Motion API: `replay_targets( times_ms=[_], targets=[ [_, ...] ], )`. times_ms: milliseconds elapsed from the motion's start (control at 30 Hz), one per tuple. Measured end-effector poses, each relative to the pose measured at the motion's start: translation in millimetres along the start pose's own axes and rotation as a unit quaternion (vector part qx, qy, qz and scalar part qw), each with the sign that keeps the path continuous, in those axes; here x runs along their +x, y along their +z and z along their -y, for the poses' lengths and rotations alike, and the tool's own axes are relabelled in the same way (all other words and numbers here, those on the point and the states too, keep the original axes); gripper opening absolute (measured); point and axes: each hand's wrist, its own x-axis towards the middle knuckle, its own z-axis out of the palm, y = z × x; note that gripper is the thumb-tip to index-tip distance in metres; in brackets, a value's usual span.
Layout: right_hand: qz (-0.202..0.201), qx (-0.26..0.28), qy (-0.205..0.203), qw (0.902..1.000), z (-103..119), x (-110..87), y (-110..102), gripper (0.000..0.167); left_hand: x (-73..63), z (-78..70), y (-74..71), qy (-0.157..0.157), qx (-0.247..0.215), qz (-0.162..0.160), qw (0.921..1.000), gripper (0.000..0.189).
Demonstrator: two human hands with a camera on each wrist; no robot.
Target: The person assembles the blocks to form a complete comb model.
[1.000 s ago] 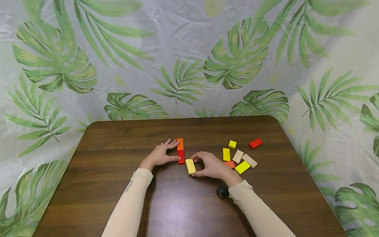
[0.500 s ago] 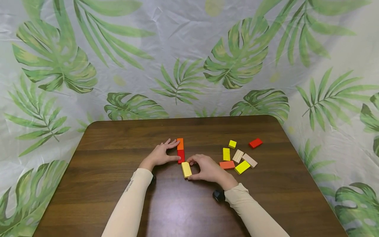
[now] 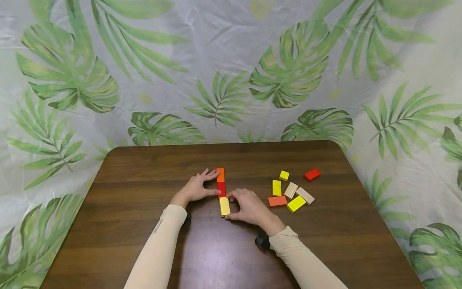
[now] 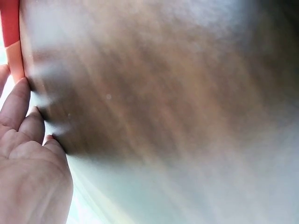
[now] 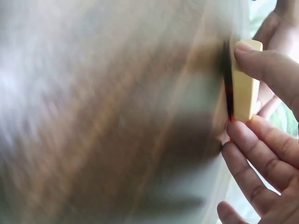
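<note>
The right hand (image 3: pixel 252 206) pinches a pale yellow rectangular block (image 3: pixel 225 207) between thumb and fingers at the near end of a red block (image 3: pixel 221 188), though whether it rests on the dark wood-grain table (image 3: pixel 144 176) cannot be told. On the left side, the left hand (image 3: pixel 194 189) has its fingers spread, the thumb touching the red block and a fingertip on the orange block (image 3: pixel 221 176) at its far end. Well to the right lie a coral block (image 3: pixel 277 201), a ribbed wooden block (image 3: pixel 290 190), a plain wooden block (image 3: pixel 305 195) and, farthest right, another red piece (image 3: pixel 312 174)
</note>
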Motion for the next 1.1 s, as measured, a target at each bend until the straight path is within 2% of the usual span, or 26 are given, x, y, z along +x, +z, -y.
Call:
replay_targets(
  times_ms=[500, 1100],
  targets=[
    [-0.041, -0.023, 0.004, 0.9989, 5, -2.4, 11, 0.06, 0.1, 0.7, -0.3, 0.004, 0.0, -0.001, 1.0, 0.08],
    [-0.043, -0.015, 0.002, 0.999, 10, -2.6, 14, 0.058, -0.5, -0.1, -1.1, 0.002, -0.005, 0.001, 1.0, 0.08]
  ],
)
